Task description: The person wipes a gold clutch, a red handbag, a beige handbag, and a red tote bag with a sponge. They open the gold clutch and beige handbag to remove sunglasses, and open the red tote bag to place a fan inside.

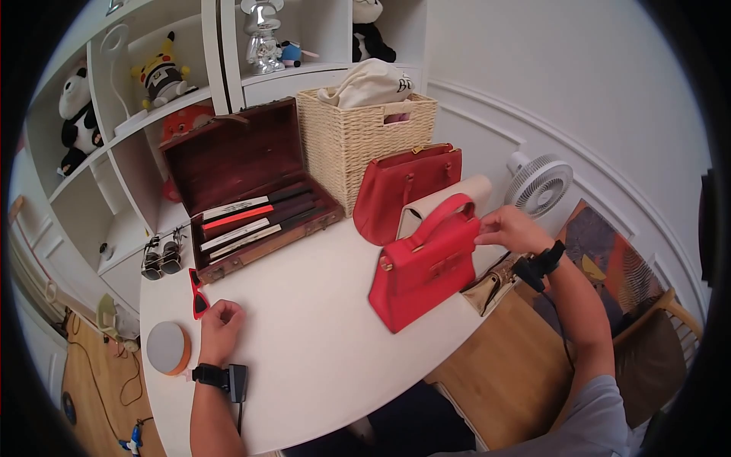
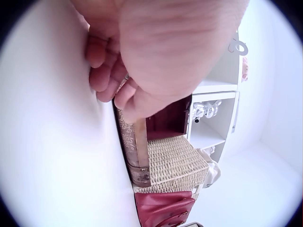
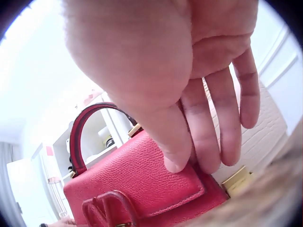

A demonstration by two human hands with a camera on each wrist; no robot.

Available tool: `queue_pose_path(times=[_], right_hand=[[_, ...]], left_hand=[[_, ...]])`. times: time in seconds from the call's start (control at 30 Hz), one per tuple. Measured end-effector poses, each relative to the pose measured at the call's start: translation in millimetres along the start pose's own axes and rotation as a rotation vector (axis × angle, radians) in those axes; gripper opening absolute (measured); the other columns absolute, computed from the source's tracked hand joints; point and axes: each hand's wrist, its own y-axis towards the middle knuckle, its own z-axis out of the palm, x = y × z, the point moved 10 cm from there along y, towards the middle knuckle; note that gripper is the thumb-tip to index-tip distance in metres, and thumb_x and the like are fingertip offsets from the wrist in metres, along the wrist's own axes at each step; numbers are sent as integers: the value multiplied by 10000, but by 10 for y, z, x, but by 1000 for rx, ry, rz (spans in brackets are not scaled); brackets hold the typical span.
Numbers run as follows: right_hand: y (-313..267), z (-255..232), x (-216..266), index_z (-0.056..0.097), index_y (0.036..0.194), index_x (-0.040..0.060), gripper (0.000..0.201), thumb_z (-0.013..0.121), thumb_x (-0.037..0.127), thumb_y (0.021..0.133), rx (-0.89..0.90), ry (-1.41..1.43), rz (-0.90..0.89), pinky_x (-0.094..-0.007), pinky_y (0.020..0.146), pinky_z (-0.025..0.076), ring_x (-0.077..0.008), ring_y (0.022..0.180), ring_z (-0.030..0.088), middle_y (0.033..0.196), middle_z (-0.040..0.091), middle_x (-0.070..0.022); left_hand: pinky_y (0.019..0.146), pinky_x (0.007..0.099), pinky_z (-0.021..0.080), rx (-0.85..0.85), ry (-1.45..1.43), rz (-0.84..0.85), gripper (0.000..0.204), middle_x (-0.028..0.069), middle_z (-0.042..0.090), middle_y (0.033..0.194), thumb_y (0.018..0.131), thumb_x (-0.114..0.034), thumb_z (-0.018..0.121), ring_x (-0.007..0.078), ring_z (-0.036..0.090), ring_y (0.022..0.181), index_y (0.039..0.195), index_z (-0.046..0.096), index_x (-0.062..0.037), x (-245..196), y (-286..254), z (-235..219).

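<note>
red bag (image 1: 422, 286) at right of tabletop (image 1: 320, 343), pinched by right hand (image 1: 514, 230)

surroundings: a cream bag (image 1: 470, 186) stands directly behind the red bag, which partly covers it; a larger rear bag (image 1: 381, 198), also red, stands behind both. a gold bag (image 1: 487, 293) is just beside, at the tabletop edge. further back: a basket (image 1: 335, 152) and an opened case (image 1: 274, 247). red glasses (image 1: 199, 297) and a round disc (image 1: 167, 348) are at left.

hands: right thumb and index finger are clamped on the upper side edge of the red bag; the remaining fingers are extended. the left hand (image 1: 221, 331) is near the red glasses, fingers together and loosely curled; contact with the tabletop cannot be told.

red bag: grained surface, arched handle up, front flap with raised red emblem, gold-coloured fittings.
</note>
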Motion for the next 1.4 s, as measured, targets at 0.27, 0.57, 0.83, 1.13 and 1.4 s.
queue_pose_path(times=[0.27, 0.57, 0.83, 1.13, 1.4], right_hand=[[79, 604, 1112, 726, 959, 23, 293, 753, 303, 876, -5, -115, -276, -413, 757, 545, -353, 839, 696, 880, 729, -162], [-625, 99, 603, 653, 1288, 174, 597, 845, 388, 766, 67, -575, -220, -603, 1142, 288, -354, 1398, 422, 1465, 507, -151], [-701, 231, -441, 659, 1217, 236, 491, 819, 97, 774, 197, -341, 81, -685, 1188, 97, -346, 1490, 285, 1568, 376, -93], [-649, 304, -490, 633, 1273, 240, 588, 801, 34, 748, 294, -337, 75, -662, 1203, 88, -323, 1490, 296, 1562, 381, -89], [-543, 237, 828, 504, 1440, 109, 717, 700, -12, 761, 98, -257, -158, -512, 1217, 242, -368, 1456, 346, 1542, 390, -177]], left_hand=[[1090, 450, 373, 242, -333, 189, 1463, 145, 423, 1489, 405, -711, 914, 310, 445, 1374, 1569, 248, -126, -724, -233, 422], [1136, 431, 411, 264, -263, 314, 1236, 177, 507, 1436, 615, -165, 978, 308, 508, 1334, 1568, 194, -99, -1181, -532, 783], [1053, 380, 492, 272, -391, 82, 748, 88, 609, 1292, 738, 34, 842, 211, 587, 1216, 1381, 475, -67, -994, -499, 835], [1059, 382, 490, 183, -366, 88, 763, 82, 627, 1269, 714, 75, 830, 206, 604, 1198, 1381, 481, -45, -833, -409, 636], [1010, 358, 505, 80, -455, 139, 740, 84, 643, 1234, 705, 85, 818, 198, 626, 1149, 1361, 504, -53, -687, -278, 391]])
